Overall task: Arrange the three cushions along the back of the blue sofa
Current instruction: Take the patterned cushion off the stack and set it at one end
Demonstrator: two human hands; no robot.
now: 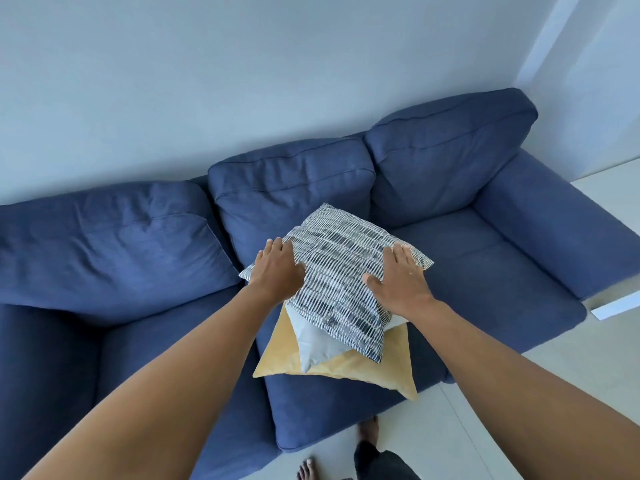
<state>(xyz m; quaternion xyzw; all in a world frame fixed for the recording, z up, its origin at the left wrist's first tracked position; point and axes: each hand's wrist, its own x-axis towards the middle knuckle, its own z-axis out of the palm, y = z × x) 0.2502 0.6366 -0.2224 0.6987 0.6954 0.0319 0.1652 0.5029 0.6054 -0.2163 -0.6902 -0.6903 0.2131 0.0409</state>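
Three cushions lie stacked on the middle seat of the blue sofa (485, 282). A yellow cushion (363, 372) is at the bottom, a pale grey cushion (315, 341) lies on it, and a black-and-white striped cushion (339, 271) is on top. My left hand (277, 268) covers the striped cushion's left edge with its fingers curled onto the fabric. Over on that cushion's right side, my right hand (401, 278) lies flat with its fingers spread. The striped cushion still rests on the stack.
Three blue back cushions (294, 181) line the sofa against a white wall. Armrests close both ends, the right armrest (561, 230) beside pale floor. My bare feet (367, 431) stand on the pale floor in front of the seat.
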